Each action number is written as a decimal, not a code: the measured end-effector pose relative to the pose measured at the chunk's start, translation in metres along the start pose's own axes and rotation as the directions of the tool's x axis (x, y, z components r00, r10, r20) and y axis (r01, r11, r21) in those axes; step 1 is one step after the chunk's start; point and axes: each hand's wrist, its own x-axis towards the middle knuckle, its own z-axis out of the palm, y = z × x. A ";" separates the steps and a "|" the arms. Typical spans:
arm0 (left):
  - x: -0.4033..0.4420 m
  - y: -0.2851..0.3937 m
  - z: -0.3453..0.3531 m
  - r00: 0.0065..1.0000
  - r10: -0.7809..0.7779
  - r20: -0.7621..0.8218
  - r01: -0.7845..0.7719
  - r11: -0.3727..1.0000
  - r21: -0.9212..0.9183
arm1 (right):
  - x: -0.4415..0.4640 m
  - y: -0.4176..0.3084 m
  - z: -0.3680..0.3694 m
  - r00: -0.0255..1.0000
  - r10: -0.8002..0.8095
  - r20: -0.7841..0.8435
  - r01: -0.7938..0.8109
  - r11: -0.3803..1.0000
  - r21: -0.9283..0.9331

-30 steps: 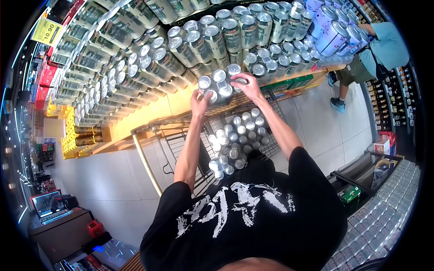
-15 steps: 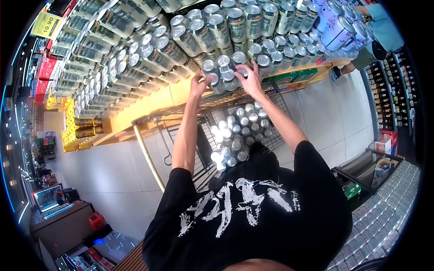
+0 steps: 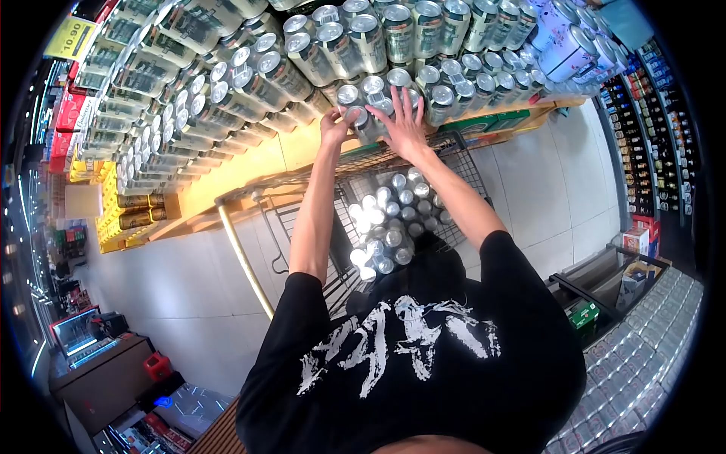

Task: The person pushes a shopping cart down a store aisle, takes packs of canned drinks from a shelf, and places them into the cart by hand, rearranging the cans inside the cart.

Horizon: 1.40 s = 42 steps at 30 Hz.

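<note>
A pack of several silver-topped cans (image 3: 373, 85) stands at the front of the stacked shelf, in line with the rows behind it. My left hand (image 3: 334, 129) has its thumb and fingers on the pack's near left can. Spread fingers of my right hand (image 3: 404, 125) rest against the front right of the pack. Below my hands, a wire shopping cart (image 3: 463, 165) holds more cans (image 3: 393, 216) lying in its basket.
Tall stacks of cans (image 3: 333, 45) fill the shelf. White flowered packs (image 3: 563, 53) stand at its right end. A yellow price sign (image 3: 70, 38) hangs at upper left. Wrapped cans (image 3: 635, 363) lie at lower right, near a green box (image 3: 582, 314).
The pack has moved from above the shelf's front edge back against the rows. My right hand's fingers have opened out. The other person at the right has moved mostly out of view.
</note>
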 end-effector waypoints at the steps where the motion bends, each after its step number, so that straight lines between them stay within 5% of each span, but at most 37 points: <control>1: 0.006 0.002 0.006 0.999 0.010 -0.038 -0.010 1.000 -0.023 | 0.008 0.006 0.001 1.000 0.002 0.026 -0.001 0.999 -0.044; 3: 0.009 0.009 0.006 0.999 -0.033 -0.030 0.033 0.999 -0.013 | 0.013 0.005 0.003 0.994 0.049 0.093 -0.032 0.983 -0.179; 7: 0.004 -0.003 0.002 0.999 -0.029 -0.040 0.026 0.998 -0.055 | 0.008 0.004 -0.016 0.984 0.023 0.178 -0.013 0.998 -0.057; 10: -0.010 -0.030 -0.003 0.988 0.028 -0.153 -0.020 0.999 0.051 | 0.002 0.023 -0.026 0.991 -0.088 -0.098 0.113 0.950 0.292; 13: -0.051 -0.078 -0.036 0.978 0.208 -0.019 -0.207 0.977 0.055 | -0.011 0.052 -0.045 0.980 -0.002 -0.197 -0.009 0.998 -0.058; 15: -0.084 -0.119 -0.066 0.981 0.191 0.021 -0.191 0.969 0.158 | -0.022 0.064 -0.056 0.968 0.168 -0.186 -0.188 0.978 -0.093; 17: -0.120 -0.174 -0.092 0.940 0.340 -0.006 -0.327 0.908 0.261 | -0.026 0.075 -0.056 0.966 0.250 -0.069 -0.257 0.959 -0.121; 19: -0.163 -0.223 -0.115 0.978 0.179 -0.104 -0.127 0.916 0.381 | -0.023 0.103 -0.026 0.977 0.189 -0.095 -0.202 0.968 -0.152; 24: -0.252 -0.206 -0.131 0.975 0.213 -0.070 -0.179 0.928 0.326 | 0.000 0.085 -0.009 0.944 0.318 -0.090 -0.327 0.936 -0.126; 29: -0.281 -0.107 -0.173 0.705 0.670 -0.233 -0.343 0.609 0.715 | -0.015 0.080 -0.032 0.972 0.225 -0.074 -0.232 0.966 -0.110; 31: -0.282 -0.089 -0.209 0.558 0.766 -0.319 -0.272 0.532 0.801 | -0.038 0.083 -0.030 0.962 0.032 -0.271 -0.043 0.998 -0.036; 33: -0.286 -0.085 -0.246 0.455 0.820 -0.348 0.012 0.385 0.923 | -0.078 0.066 -0.020 0.934 0.059 -0.351 -0.086 0.994 -0.063; 36: -0.298 -0.090 -0.278 0.483 0.711 -0.511 0.081 0.545 0.834 | -0.170 0.050 0.028 0.957 0.185 -0.223 -0.197 0.980 -0.031; 38: -0.299 -0.123 -0.290 0.599 0.485 -0.637 0.261 0.634 0.728 | -0.255 0.068 0.085 0.905 0.356 0.234 -0.323 0.932 -0.168; 40: -0.290 -0.143 -0.313 0.712 0.094 -0.696 0.428 0.728 0.536 | -0.299 0.033 0.066 0.383 0.504 0.774 -0.349 0.855 -0.383; 42: -0.291 -0.121 -0.306 0.777 -0.099 -0.622 0.401 0.839 0.367 | -0.363 0.040 0.102 0.720 0.518 0.461 -0.463 0.854 -0.235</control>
